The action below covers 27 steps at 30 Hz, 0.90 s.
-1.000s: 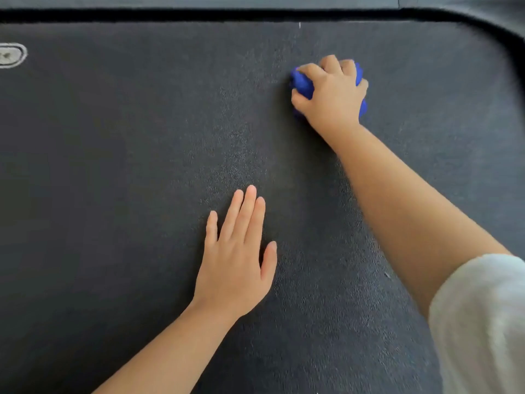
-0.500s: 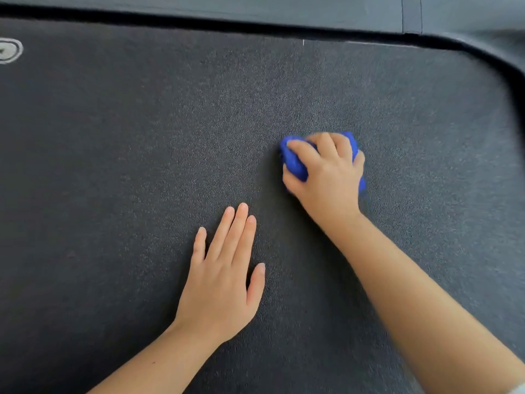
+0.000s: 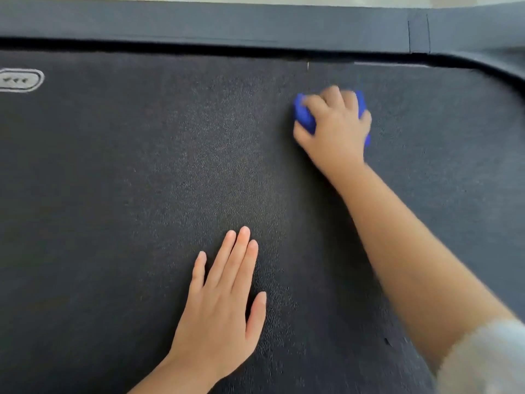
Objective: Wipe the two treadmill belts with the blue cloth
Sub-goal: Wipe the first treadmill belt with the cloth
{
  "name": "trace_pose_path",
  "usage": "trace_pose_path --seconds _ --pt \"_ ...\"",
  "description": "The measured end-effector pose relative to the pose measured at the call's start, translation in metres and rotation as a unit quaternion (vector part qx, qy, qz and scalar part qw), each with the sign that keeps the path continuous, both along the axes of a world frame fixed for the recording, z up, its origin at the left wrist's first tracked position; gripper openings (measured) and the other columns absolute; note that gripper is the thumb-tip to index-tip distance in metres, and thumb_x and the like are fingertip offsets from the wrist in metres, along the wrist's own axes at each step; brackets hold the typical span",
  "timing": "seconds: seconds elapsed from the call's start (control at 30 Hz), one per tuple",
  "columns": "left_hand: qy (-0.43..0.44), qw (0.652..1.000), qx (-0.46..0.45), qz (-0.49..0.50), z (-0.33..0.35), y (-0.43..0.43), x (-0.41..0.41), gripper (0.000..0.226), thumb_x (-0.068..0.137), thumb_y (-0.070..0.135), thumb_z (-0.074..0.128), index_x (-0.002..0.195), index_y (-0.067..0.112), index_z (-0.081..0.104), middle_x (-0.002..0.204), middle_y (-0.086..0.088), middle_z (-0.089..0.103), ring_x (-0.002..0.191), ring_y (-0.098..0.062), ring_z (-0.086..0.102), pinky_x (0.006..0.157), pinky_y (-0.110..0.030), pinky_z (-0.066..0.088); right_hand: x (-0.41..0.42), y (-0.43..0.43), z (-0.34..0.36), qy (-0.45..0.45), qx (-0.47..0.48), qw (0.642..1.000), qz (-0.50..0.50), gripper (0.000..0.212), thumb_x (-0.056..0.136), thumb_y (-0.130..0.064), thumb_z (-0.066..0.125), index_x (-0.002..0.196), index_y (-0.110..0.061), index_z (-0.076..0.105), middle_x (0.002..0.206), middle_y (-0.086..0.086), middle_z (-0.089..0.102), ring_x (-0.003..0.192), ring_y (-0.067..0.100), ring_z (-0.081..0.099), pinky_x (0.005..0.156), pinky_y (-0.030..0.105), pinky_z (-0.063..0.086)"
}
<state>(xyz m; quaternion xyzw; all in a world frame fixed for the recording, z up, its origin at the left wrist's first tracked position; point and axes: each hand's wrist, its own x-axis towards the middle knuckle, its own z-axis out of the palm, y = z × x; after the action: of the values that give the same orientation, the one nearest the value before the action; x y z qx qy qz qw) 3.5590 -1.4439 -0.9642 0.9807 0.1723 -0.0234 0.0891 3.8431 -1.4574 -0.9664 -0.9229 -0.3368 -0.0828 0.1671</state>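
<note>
A dark, grainy treadmill belt fills nearly the whole view. My right hand is clenched over a bunched blue cloth and presses it onto the belt near the far edge; the cloth shows at both sides of the hand, slightly blurred. My left hand lies flat on the belt in the near middle, fingers together, holding nothing. Only one belt is in view.
A dark grey side rail runs along the far edge, with a seam at the right. The frame curves round the belt's far right corner. A white oval logo is printed at the far left.
My right hand first drew the cloth back toward me, then pushed it away again toward the far rail. My left hand stayed flat in place. The camera tilted, showing more of the rail.
</note>
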Motion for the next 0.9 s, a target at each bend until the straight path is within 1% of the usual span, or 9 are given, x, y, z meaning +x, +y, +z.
trace_pose_path --seconds 0.1,0.17,0.23,0.3,0.43,0.57,0.67,0.77,0.9 --pt "0.005 1.000 0.005 -0.001 0.001 -0.001 0.001 0.061 0.090 0.038 0.031 0.141 0.005 0.035 0.153 -0.008 0.024 0.140 -0.022 0.022 0.106 -0.048 0.022 -0.057 -0.063 -0.006 -0.046 0.053 0.997 0.018 0.033 0.074 -0.041 0.052 0.096 -0.021 0.067 0.102 0.004 0.060 0.099 0.027 0.047 0.074 0.043 0.037" --pt "0.008 1.000 0.000 -0.001 0.002 -0.001 0.001 0.059 0.094 0.039 0.025 0.141 0.004 0.035 0.153 -0.009 0.025 0.140 -0.023 0.022 0.106 -0.048 0.022 -0.065 -0.081 -0.010 -0.052 0.058 0.996 0.044 0.033 0.074 -0.041 0.053 0.095 -0.021 0.069 0.100 0.004 0.062 0.097 0.024 0.044 0.073 0.042 0.037" --pt "0.017 1.000 -0.003 0.001 0.002 -0.001 0.001 0.061 0.097 0.042 0.013 0.142 0.005 0.032 0.153 -0.008 0.023 0.141 -0.022 0.021 0.106 -0.048 0.021 -0.048 -0.073 -0.009 -0.050 0.057 0.996 0.037 0.033 0.074 -0.041 0.053 0.095 -0.021 0.069 0.100 0.006 0.061 0.096 0.027 0.046 0.073 0.043 0.038" --pt "0.020 1.000 -0.007 0.000 0.001 -0.001 0.000 0.062 0.097 0.044 0.009 0.142 0.007 0.029 0.154 -0.007 0.022 0.141 -0.021 0.020 0.108 -0.047 0.019 -0.016 -0.052 -0.006 -0.052 0.040 0.998 -0.006 0.035 0.076 -0.040 0.053 0.100 -0.020 0.068 0.105 0.010 0.059 0.099 0.032 0.050 0.079 0.046 0.037" --pt "0.010 1.000 -0.013 -0.001 -0.001 0.000 0.000 0.061 0.097 0.044 0.010 0.143 0.009 0.029 0.154 -0.006 0.023 0.141 -0.020 0.020 0.109 -0.045 0.017 0.079 -0.002 0.007 0.006 -0.034 0.995 -0.098 0.038 0.089 -0.038 0.050 0.124 -0.021 0.055 0.129 0.011 0.045 0.119 0.033 0.037 0.094 0.047 0.029" --pt "0.002 1.000 -0.018 0.002 -0.001 0.002 0.000 0.062 0.096 0.045 0.012 0.143 0.009 0.031 0.154 -0.005 0.023 0.141 -0.020 0.021 0.107 -0.046 0.019 0.113 0.011 0.011 0.048 -0.060 0.993 -0.091 0.040 0.091 -0.039 0.048 0.127 -0.023 0.051 0.131 0.012 0.041 0.123 0.034 0.033 0.095 0.050 0.029" --pt "0.001 1.000 -0.016 0.002 0.000 0.001 0.001 0.062 0.096 0.045 0.011 0.143 0.009 0.030 0.154 -0.006 0.024 0.141 -0.020 0.021 0.108 -0.046 0.018 0.081 -0.020 0.008 0.036 -0.025 0.997 -0.060 0.040 0.089 -0.041 0.052 0.123 -0.021 0.055 0.127 0.010 0.045 0.120 0.031 0.036 0.092 0.046 0.032" --pt "0.002 1.000 -0.012 0.003 -0.001 0.001 0.001 0.062 0.097 0.045 0.009 0.142 0.009 0.029 0.154 -0.006 0.022 0.141 -0.020 0.020 0.109 -0.045 0.016 0.015 -0.076 -0.001 -0.012 0.021 0.999 -0.046 0.037 0.082 -0.042 0.054 0.111 -0.019 0.063 0.113 0.010 0.054 0.107 0.031 0.044 0.082 0.045 0.037" --pt "0.009 1.000 -0.003 0.000 0.000 -0.001 0.001 0.062 0.097 0.044 0.009 0.142 0.007 0.029 0.154 -0.007 0.022 0.141 -0.022 0.020 0.108 -0.047 0.019 -0.043 -0.125 -0.007 -0.051 0.040 0.998 -0.008 0.040 0.077 -0.043 0.049 0.101 -0.018 0.069 0.101 0.011 0.060 0.096 0.028 0.043 0.070 0.045 0.039"
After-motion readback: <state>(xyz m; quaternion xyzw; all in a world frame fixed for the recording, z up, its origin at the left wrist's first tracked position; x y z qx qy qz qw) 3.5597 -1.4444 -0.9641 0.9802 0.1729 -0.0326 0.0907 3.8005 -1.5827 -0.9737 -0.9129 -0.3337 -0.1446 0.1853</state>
